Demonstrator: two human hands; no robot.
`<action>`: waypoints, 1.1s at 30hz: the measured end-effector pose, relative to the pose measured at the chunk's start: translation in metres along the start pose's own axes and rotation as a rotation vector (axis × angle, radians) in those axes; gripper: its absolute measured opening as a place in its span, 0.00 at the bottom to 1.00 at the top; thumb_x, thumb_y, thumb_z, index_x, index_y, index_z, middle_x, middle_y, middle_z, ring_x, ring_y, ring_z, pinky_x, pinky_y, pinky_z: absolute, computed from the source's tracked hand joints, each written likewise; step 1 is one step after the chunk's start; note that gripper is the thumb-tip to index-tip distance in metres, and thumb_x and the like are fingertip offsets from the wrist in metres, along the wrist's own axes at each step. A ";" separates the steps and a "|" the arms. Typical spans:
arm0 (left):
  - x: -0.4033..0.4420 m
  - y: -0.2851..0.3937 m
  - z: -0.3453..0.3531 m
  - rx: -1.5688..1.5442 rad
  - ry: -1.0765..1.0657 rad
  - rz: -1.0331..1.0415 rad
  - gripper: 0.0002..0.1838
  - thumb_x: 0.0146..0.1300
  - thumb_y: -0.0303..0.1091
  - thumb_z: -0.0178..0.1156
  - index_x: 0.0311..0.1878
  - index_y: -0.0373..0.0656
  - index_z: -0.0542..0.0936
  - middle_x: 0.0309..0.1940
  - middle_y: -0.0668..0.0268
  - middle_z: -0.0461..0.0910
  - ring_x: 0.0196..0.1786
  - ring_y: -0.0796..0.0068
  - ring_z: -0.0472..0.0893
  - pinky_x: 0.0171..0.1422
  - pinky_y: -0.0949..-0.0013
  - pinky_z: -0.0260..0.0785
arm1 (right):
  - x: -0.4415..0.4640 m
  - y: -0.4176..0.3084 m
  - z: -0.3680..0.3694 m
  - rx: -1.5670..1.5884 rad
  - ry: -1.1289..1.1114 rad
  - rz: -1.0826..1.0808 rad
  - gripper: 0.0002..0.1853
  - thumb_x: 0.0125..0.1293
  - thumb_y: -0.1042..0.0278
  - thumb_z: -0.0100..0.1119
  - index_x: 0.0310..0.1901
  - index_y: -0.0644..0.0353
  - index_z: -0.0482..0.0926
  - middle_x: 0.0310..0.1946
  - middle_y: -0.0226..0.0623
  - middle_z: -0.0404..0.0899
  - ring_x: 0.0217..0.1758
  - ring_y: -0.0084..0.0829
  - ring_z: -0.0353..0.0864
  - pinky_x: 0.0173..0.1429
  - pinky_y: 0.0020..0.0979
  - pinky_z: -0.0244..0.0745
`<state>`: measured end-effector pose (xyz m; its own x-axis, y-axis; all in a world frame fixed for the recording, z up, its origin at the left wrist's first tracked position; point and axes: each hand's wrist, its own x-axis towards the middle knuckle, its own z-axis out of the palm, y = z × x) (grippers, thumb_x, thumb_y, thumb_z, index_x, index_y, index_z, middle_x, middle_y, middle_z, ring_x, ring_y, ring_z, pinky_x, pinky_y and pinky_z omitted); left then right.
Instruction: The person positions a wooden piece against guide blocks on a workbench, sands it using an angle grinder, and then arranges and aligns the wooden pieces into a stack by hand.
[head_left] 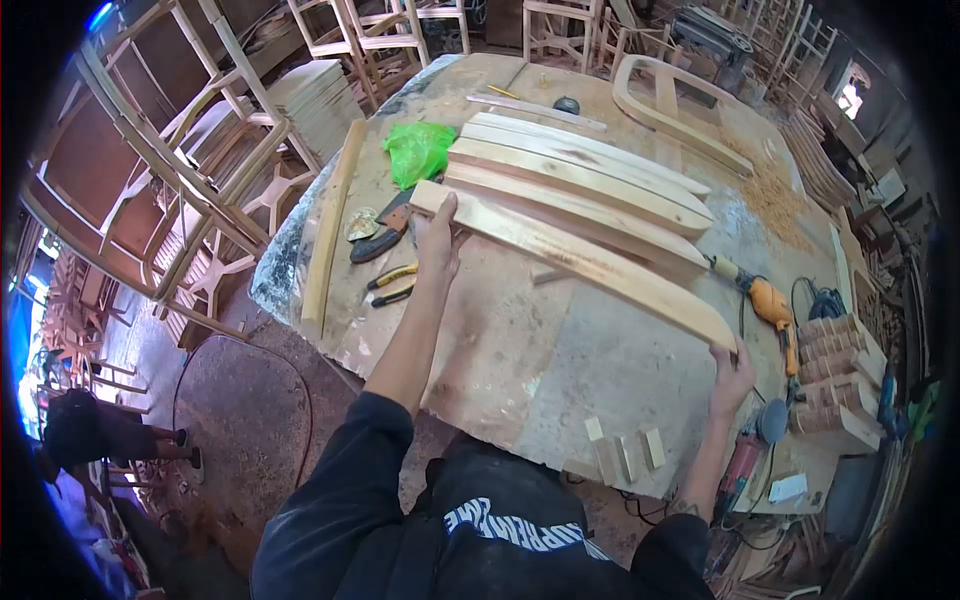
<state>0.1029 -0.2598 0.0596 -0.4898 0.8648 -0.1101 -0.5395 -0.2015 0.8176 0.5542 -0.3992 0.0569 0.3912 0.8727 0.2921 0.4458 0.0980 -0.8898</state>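
Note:
A long, slightly curved wooden piece (pixel 570 255) spans between my two hands over the workbench (pixel 480 370). My left hand (pixel 437 240) grips it near its squared left end, thumb on top. At the tapered right end, my right hand (pixel 732 375) has its fingers wrapped on the tip. Just beyond lie several similar wooden pieces (pixel 590 170), side by side. Left of my left hand are a handsaw (pixel 382 232) with a brown handle and pliers (pixel 393 285) with yellow and black handles. An orange power drill (pixel 770 303) lies near my right hand.
A green plastic bag (pixel 418 152) and a long wooden strip (pixel 333 230) lie on the left. Small wood blocks (pixel 627 455) sit at the near edge. Stacked curved pieces (pixel 835 370) and a red grinder (pixel 742 465) are at right. Chair frames (pixel 190 150) stand left; another person (pixel 100 435) is lower left.

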 end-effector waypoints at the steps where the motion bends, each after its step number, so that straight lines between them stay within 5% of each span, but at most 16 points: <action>1: 0.027 -0.002 -0.009 -0.008 0.000 0.001 0.18 0.64 0.36 0.64 0.51 0.42 0.70 0.42 0.63 0.79 0.44 0.67 0.82 0.47 0.63 0.79 | 0.020 0.003 0.016 0.051 -0.017 0.028 0.22 0.64 0.69 0.65 0.57 0.70 0.76 0.45 0.36 0.81 0.45 0.23 0.78 0.53 0.24 0.72; 3: 0.076 -0.007 -0.029 0.039 -0.125 -0.116 0.24 0.59 0.36 0.69 0.50 0.37 0.67 0.37 0.61 0.79 0.35 0.72 0.82 0.32 0.71 0.77 | 0.049 0.007 0.041 0.096 -0.033 0.047 0.22 0.64 0.68 0.65 0.57 0.70 0.76 0.45 0.35 0.81 0.45 0.22 0.77 0.53 0.23 0.71; 7: 0.084 0.000 -0.009 0.228 -0.021 0.075 0.20 0.55 0.39 0.72 0.39 0.36 0.72 0.34 0.62 0.79 0.30 0.75 0.80 0.29 0.75 0.75 | 0.094 0.018 0.069 0.137 0.009 -0.107 0.21 0.65 0.68 0.64 0.57 0.69 0.76 0.44 0.32 0.81 0.44 0.20 0.75 0.49 0.21 0.70; 9: 0.113 -0.019 -0.024 0.370 -0.027 0.073 0.26 0.53 0.42 0.73 0.46 0.31 0.75 0.40 0.57 0.79 0.37 0.69 0.80 0.38 0.69 0.76 | 0.108 0.027 0.068 0.100 0.009 -0.069 0.21 0.66 0.67 0.64 0.57 0.70 0.76 0.44 0.32 0.81 0.44 0.19 0.75 0.49 0.21 0.70; 11: 0.135 -0.040 -0.040 0.854 -0.090 0.373 0.36 0.52 0.44 0.73 0.59 0.32 0.73 0.47 0.52 0.77 0.49 0.61 0.77 0.53 0.63 0.72 | 0.119 0.032 0.070 0.052 -0.043 -0.036 0.21 0.66 0.66 0.64 0.57 0.69 0.76 0.44 0.32 0.81 0.45 0.20 0.75 0.49 0.22 0.70; 12: 0.106 -0.009 -0.022 0.944 -0.163 0.314 0.40 0.52 0.45 0.71 0.67 0.37 0.69 0.53 0.49 0.74 0.58 0.57 0.72 0.63 0.61 0.65 | 0.121 0.033 0.072 0.045 -0.047 -0.039 0.21 0.66 0.66 0.64 0.57 0.69 0.76 0.44 0.32 0.81 0.45 0.20 0.75 0.49 0.22 0.70; 16: 0.119 -0.037 -0.042 0.825 -0.163 0.550 0.37 0.56 0.39 0.67 0.69 0.43 0.67 0.57 0.50 0.73 0.59 0.58 0.72 0.62 0.62 0.67 | 0.123 0.036 0.078 -0.103 -0.081 -0.071 0.19 0.66 0.68 0.62 0.56 0.69 0.77 0.46 0.33 0.80 0.47 0.21 0.75 0.52 0.22 0.69; 19: 0.124 -0.039 -0.045 0.670 -0.225 0.322 0.33 0.60 0.41 0.65 0.66 0.37 0.69 0.58 0.52 0.74 0.61 0.61 0.74 0.62 0.64 0.68 | 0.119 0.036 0.080 -0.020 -0.142 -0.001 0.19 0.66 0.73 0.59 0.58 0.69 0.75 0.48 0.35 0.79 0.49 0.22 0.76 0.56 0.23 0.68; 23: 0.121 -0.038 -0.048 0.723 -0.230 0.287 0.33 0.61 0.40 0.63 0.67 0.36 0.68 0.60 0.51 0.74 0.62 0.60 0.74 0.62 0.64 0.68 | 0.126 0.043 0.076 -0.057 -0.197 0.007 0.20 0.67 0.75 0.58 0.59 0.70 0.73 0.49 0.35 0.79 0.51 0.24 0.76 0.56 0.24 0.69; 25: 0.126 -0.046 -0.050 0.824 -0.227 0.407 0.32 0.63 0.41 0.60 0.67 0.35 0.68 0.57 0.50 0.76 0.59 0.59 0.76 0.62 0.65 0.67 | 0.135 0.048 0.076 -0.033 -0.232 -0.014 0.20 0.67 0.75 0.58 0.60 0.70 0.72 0.49 0.35 0.79 0.51 0.24 0.77 0.56 0.24 0.70; 31: 0.131 -0.040 -0.043 0.860 -0.197 0.234 0.28 0.68 0.48 0.55 0.69 0.51 0.67 0.48 0.41 0.78 0.47 0.49 0.80 0.52 0.60 0.70 | 0.141 0.054 0.075 -0.065 -0.228 0.101 0.19 0.67 0.68 0.60 0.57 0.67 0.74 0.47 0.34 0.79 0.50 0.24 0.77 0.54 0.27 0.73; 33: 0.135 -0.046 -0.041 0.765 -0.204 0.464 0.31 0.65 0.47 0.57 0.65 0.36 0.70 0.40 0.46 0.80 0.37 0.55 0.79 0.44 0.58 0.71 | 0.145 0.056 0.073 -0.044 -0.253 0.137 0.21 0.68 0.67 0.60 0.60 0.64 0.72 0.50 0.33 0.77 0.53 0.27 0.75 0.58 0.30 0.72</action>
<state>0.0336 -0.1529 -0.0162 -0.3744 0.8524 0.3650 0.3176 -0.2520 0.9141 0.5770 -0.2327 0.0237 0.2398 0.9684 0.0682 0.4395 -0.0457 -0.8971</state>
